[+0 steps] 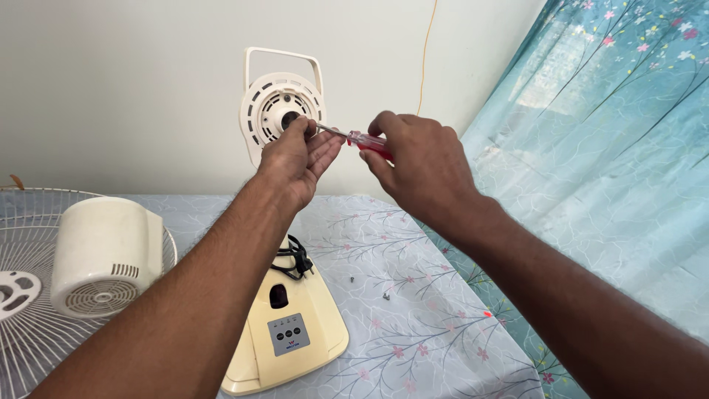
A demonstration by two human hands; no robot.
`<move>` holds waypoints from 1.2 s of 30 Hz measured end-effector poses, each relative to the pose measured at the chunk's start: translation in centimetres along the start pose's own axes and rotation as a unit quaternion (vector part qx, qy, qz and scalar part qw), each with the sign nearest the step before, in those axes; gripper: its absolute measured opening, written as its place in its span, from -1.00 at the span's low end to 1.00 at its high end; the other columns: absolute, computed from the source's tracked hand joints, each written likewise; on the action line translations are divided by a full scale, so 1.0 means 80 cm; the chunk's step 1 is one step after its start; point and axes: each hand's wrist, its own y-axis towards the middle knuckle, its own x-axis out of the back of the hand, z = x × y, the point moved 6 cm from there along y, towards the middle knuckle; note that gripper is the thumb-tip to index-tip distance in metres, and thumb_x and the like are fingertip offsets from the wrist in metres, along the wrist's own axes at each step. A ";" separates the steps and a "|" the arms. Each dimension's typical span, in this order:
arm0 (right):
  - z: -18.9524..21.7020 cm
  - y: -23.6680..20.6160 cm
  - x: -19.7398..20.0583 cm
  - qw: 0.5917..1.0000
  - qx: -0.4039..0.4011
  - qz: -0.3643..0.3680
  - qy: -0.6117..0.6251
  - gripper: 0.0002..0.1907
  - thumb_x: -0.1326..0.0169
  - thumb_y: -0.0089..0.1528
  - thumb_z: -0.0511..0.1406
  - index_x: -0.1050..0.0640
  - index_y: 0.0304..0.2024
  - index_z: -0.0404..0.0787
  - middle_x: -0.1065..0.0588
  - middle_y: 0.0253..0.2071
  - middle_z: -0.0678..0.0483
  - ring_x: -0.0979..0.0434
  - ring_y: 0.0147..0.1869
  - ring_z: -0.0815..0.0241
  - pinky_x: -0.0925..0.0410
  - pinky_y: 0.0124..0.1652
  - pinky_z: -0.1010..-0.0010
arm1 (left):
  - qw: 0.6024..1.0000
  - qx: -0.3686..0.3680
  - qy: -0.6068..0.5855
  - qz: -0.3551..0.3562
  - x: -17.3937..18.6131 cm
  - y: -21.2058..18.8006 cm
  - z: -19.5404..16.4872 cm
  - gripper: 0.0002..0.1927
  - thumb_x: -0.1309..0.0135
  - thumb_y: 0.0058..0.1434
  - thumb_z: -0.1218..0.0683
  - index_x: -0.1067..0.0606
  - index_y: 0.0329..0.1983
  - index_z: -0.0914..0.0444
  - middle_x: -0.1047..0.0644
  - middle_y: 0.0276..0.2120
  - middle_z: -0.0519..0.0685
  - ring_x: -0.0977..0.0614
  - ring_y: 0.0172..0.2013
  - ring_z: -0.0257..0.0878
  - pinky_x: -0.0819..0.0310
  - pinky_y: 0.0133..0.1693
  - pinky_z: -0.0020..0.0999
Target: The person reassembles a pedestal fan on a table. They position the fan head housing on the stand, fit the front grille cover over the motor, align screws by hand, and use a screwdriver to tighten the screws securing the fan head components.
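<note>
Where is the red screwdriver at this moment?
In the head view, the red screwdriver is at the upper middle, held in the right hand. Its metal shaft points left toward the fan motor housing, where the left hand steadies its tip.

free: bare cloth right of fan base (pixel 284 325) | blocked left: motor cover (pixel 103 255), grille (pixel 29 325)

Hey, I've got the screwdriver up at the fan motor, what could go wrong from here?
1. The screwdriver tip lies against your left hand fingers at the fan motor; a slip could jab them.
2. The loose screws lie on the patterned cloth and could easily get lost.
3. Pushing on the tall fan might tip its base.
</note>
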 end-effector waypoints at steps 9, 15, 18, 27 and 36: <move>-0.042 0.000 -0.086 0.580 -0.480 0.170 0.636 -0.58 0.23 0.41 -0.13 -0.56 -0.23 -0.27 -0.19 -0.69 0.31 0.01 -0.72 0.42 0.01 -0.64 0.49 | 0.999 0.002 -0.034 0.003 0.003 0.003 0.002 -0.78 0.14 0.42 0.05 -0.37 -0.21 0.31 -0.59 -0.09 0.25 -0.72 -0.05 -0.02 -0.68 0.01 -0.31; -0.043 -0.005 -0.061 0.734 -0.433 0.138 0.505 -0.57 0.17 0.35 -0.03 -0.49 -0.20 -0.24 -0.31 -0.66 0.26 -0.21 -0.65 0.41 -0.17 -0.59 0.43 | 1.000 0.002 -0.024 0.003 0.001 -0.002 0.002 -0.78 0.13 0.43 0.05 -0.38 -0.22 0.31 -0.60 -0.11 0.23 -0.73 -0.05 -0.06 -0.63 -0.02 -0.35; -0.022 0.005 -0.014 0.953 -0.230 0.041 0.194 -0.57 -0.12 0.29 -0.07 -0.44 -0.03 -0.28 -0.53 -0.50 0.07 -0.60 -0.41 0.22 -0.46 -0.37 0.27 | 1.000 0.004 -0.025 0.003 0.002 -0.004 0.002 -0.77 0.14 0.43 0.04 -0.39 -0.22 0.30 -0.60 -0.12 0.23 -0.73 -0.06 -0.07 -0.63 -0.02 -0.36; 0.006 -0.007 0.012 0.997 -0.057 0.003 0.056 -0.72 -0.09 0.29 -0.13 -0.60 -0.15 -0.20 -0.61 -0.46 0.03 -0.63 -0.42 0.13 -0.42 -0.36 0.21 | 0.999 -0.004 -0.036 0.014 0.001 0.001 0.003 -0.79 0.12 0.42 0.06 -0.38 -0.23 0.30 -0.60 -0.13 0.22 -0.73 -0.07 -0.08 -0.63 -0.01 -0.34; -0.019 -0.013 -0.069 0.524 -0.459 0.252 0.671 -0.65 0.31 0.42 -0.18 -0.43 -0.36 -0.12 -0.12 -0.75 0.34 0.01 -0.71 0.42 0.04 -0.62 0.48 | 0.999 -0.010 -0.036 0.005 0.004 0.010 0.007 -0.79 0.09 0.40 0.05 -0.38 -0.23 0.31 -0.58 -0.13 0.19 -0.71 -0.04 -0.09 -0.63 0.01 -0.32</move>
